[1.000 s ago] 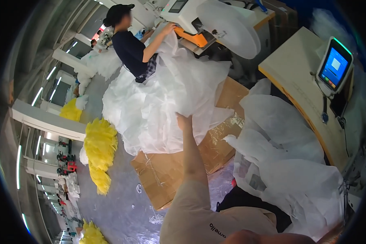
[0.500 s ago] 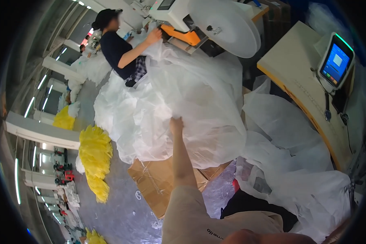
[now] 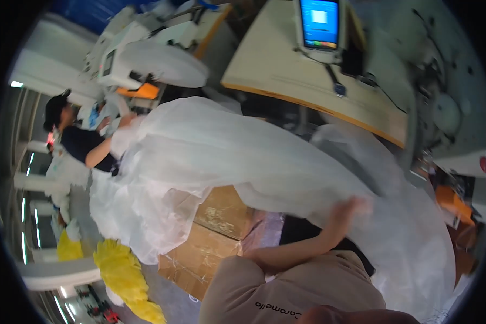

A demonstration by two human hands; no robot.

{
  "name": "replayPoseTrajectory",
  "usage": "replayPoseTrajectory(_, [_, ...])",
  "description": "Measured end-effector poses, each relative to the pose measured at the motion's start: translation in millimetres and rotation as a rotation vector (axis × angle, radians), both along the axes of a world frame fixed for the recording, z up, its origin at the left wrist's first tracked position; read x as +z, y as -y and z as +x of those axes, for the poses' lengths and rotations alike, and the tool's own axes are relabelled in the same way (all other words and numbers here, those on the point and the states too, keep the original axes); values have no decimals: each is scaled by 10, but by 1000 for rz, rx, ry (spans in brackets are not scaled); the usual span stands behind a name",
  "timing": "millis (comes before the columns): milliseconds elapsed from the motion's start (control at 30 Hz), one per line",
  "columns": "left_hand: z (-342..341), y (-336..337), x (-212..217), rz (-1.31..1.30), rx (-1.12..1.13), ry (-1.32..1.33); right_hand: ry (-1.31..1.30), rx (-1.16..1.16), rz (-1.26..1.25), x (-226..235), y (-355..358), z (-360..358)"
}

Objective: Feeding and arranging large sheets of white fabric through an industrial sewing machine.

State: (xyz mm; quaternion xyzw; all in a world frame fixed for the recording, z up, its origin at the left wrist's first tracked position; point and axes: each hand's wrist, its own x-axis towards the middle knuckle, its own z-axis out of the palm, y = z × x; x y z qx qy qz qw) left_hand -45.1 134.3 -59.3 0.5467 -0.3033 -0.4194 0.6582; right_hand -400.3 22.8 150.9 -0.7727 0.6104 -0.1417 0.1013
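My left hand [image 3: 349,208] reaches out from a beige sleeve and grips a big heap of sheer white fabric [image 3: 227,151] at its near edge. The fabric stretches from my hand across to the left, over flattened cardboard boxes [image 3: 216,235]. More of the same white fabric [image 3: 416,243] lies bunched to the right of my hand. My right hand is out of sight.
At the left, a person in a dark shirt and black cap [image 3: 75,141] handles the far end of the fabric beside a white sewing machine [image 3: 140,56]. A wooden table [image 3: 302,75] carries a small lit screen [image 3: 318,24]. Yellow fluffy material [image 3: 125,272] lies on the floor at the lower left.
My left arm has swung from straight ahead over to the right, drawing the white fabric with it. The view has turned, so the table and screen now sit top centre.
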Motion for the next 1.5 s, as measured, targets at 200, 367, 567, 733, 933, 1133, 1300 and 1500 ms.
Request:
replayPoseTrajectory(200, [-822,672,-200,284,-643,418,635,-480,366,2,9,106])
replayPoseTrajectory(367, [-406,239,-72,58,-532,957,259,949,-121,-1040,270,1821])
replayPoseTrajectory(567, [857,47,-341,373,68,911,39,1031,-327,-1861,527,2775])
replayPoseTrajectory(733, [926,398,311,65,-173,1302,562,807,128,-1609,530,2561])
replayPoseTrajectory(933, [333,640,872,-137,-143,1109,806,84,503,-988,244,2390])
replayPoseTrajectory(1133, [-60,673,831,-47,-56,1115,897,141,-81,-1073,287,2253])
replayPoseTrajectory(1300, [-79,738,983,-113,-112,1011,912,86,-69,-1041,398,2147])
replayPoseTrajectory(1500, [77,830,923,-51,303,1390,942,316,-177,-1146,299,2221])
